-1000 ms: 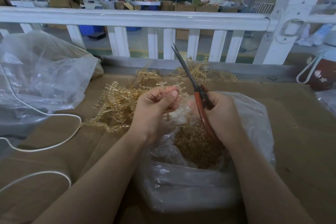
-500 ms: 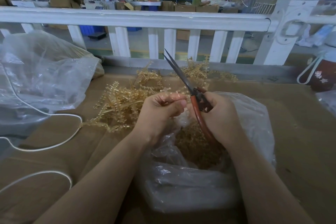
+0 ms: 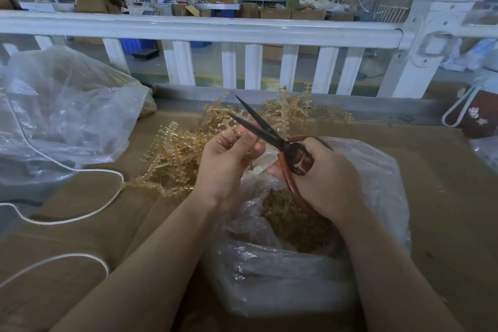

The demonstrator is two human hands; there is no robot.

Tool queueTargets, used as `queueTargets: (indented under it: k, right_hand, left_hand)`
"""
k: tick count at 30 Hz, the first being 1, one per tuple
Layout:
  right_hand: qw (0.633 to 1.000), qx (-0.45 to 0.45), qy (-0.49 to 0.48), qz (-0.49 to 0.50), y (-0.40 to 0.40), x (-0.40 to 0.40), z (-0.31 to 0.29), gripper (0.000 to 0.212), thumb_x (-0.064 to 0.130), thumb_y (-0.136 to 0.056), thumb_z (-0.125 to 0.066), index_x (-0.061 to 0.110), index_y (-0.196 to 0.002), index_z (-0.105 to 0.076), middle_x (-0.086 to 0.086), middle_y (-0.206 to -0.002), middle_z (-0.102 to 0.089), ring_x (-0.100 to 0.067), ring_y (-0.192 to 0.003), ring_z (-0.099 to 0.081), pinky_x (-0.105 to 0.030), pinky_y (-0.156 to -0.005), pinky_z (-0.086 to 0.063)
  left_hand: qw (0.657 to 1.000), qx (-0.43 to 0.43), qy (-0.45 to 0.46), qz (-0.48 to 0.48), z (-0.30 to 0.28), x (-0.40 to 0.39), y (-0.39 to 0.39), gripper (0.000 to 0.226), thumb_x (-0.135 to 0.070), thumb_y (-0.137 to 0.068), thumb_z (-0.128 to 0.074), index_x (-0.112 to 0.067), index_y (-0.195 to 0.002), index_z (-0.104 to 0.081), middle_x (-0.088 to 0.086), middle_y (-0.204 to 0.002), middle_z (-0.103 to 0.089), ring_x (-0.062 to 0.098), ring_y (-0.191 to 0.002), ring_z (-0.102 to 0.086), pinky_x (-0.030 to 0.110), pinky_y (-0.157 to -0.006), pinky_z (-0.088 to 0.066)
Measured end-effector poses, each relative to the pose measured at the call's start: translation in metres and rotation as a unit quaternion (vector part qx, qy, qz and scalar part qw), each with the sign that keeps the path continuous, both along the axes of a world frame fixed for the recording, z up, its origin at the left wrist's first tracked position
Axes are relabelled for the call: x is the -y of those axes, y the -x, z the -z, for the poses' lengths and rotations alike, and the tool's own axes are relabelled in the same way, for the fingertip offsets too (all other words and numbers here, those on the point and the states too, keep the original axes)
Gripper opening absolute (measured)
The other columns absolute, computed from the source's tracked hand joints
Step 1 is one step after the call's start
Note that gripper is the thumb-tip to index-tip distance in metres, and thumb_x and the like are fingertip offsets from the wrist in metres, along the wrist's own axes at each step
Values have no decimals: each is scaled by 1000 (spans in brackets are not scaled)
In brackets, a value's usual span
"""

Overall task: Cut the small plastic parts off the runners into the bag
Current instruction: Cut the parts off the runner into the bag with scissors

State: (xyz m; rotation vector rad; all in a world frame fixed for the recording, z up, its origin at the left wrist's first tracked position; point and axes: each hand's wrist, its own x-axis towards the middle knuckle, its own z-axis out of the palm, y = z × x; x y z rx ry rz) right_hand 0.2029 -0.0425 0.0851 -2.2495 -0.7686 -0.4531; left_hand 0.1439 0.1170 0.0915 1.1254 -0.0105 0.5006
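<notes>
Amber plastic runners [image 3: 175, 159]: a loose tangled heap on the brown work surface [image 3: 444, 183], at ten o'clock from the hands; more branches lie at twelve o'clock, near the base of the railing.
Runner in hand: the left hand [image 3: 229, 167] has its fingers curled around a small amber piece, pinched at the fingertips; the piece is mostly hidden, so its shape cannot be told.
Scissors [image 3: 272, 137]: dark blades parted in a narrow V, tips pointing to eleven o'clock, the lower blade just beside the left fingertips; whether it touches the piece cannot be told.
Right hand [image 3: 323, 178]: fingers wrapped through and around the red-brown handle loops, holding firmly.
Clear plastic bag [image 3: 377, 183]: directly under both hands, mouth open upward, crumpled rim spread toward six o'clock.
Cut parts [image 3: 296, 224]: a mound of small amber pieces inside the bag, below the right wrist.
Second clear bag [image 3: 67, 116]: at nine o'clock, bulky, well apart from the hands.
White cord [image 3: 80, 170]: loops across the surface at eight o'clock, running out from under the second bag.
White railing [image 3: 215, 27]: spans the far edge at twelve o'clock.
Dark red jug [image 3: 479, 116]: at two o'clock, white handle, flower print.
</notes>
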Motion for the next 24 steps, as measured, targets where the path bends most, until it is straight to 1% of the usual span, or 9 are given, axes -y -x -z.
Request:
queueTargets:
  k: [2,4,7,9,13,17,19,21,24]
  right_hand:
    - [1000,17,16,6,-1,0,1,66,91,-68,-46,32,-95,-60,23,-81,-58,-1,-71,-56,-12,-60,-40]
    - [999,26,37,19,-3,1,2,54,81,-73,-55,30,-93,-58,19,-83,-60,-4,-73,-58,-17,-60,-46]
    - [997,37,53,45,-6,1,3,54,78,-75,-56,27,-93,-59,15,-85,-63,-7,-75,-59,-26,-65,-54]
    - [995,54,58,55,-6,2,4,51,75,-78,-59,26,-91,-59,13,-84,-63,-8,-73,-58,-27,-65,-54]
    - [993,67,72,62,-6,3,4,47,72,-79,-64,26,-86,-56,15,-76,-56,-5,-67,-52,-20,-57,-43]
    - [993,72,65,60,-3,2,0,46,74,-76,-46,29,-79,-50,20,-64,-41,2,-57,-41,-16,-50,-29]
    - [994,71,55,64,-2,3,0,51,78,-73,-40,29,-77,-50,21,-62,-40,3,-56,-40,-16,-49,-28]
    - [994,66,54,69,-2,3,0,52,81,-72,-46,30,-76,-50,20,-62,-42,3,-56,-41,-17,-48,-29]
    - [993,75,51,73,-1,4,0,46,76,-74,-57,31,-74,-48,22,-60,-39,5,-54,-39,-16,-48,-25]
  left_hand:
    - [1000,0,17,-3,0,-1,0,17,-11,-88,-61,-15,-79,-74,2,-68,-58,13,-66,-54,23,-73,-51]
    - [1000,4,29,0,1,-1,0,11,-12,-86,-61,-12,-84,-72,3,-69,-57,12,-66,-54,25,-74,-49]
    - [1000,5,23,1,0,-1,1,9,-8,-88,-59,-8,-89,-68,3,-71,-60,11,-68,-56,24,-73,-48]
    - [1000,-1,13,-5,0,-1,1,14,-4,-93,-55,-8,-89,-68,2,-71,-62,10,-68,-56,20,-69,-48]
    - [1000,-15,-3,-10,-2,-1,2,22,0,-98,-51,-9,-86,-67,3,-72,-62,12,-69,-53,22,-68,-44]
    - [1000,-23,-13,-12,-2,-1,3,20,0,-96,-53,-9,-86,-67,3,-72,-64,11,-70,-56,24,-71,-44]
    - [1000,-21,-12,-11,-2,-1,2,19,0,-96,-55,-9,-85,-68,2,-73,-66,11,-70,-58,24,-73,-46]
    - [1000,-19,-6,-8,0,-2,2,17,-1,-95,-55,-7,-85,-67,1,-74,-67,10,-71,-60,23,-74,-48]
    - [1000,-18,2,-1,1,-4,1,9,-3,-93,-58,-4,-86,-64,3,-74,-65,10,-70,-60,23,-75,-50]
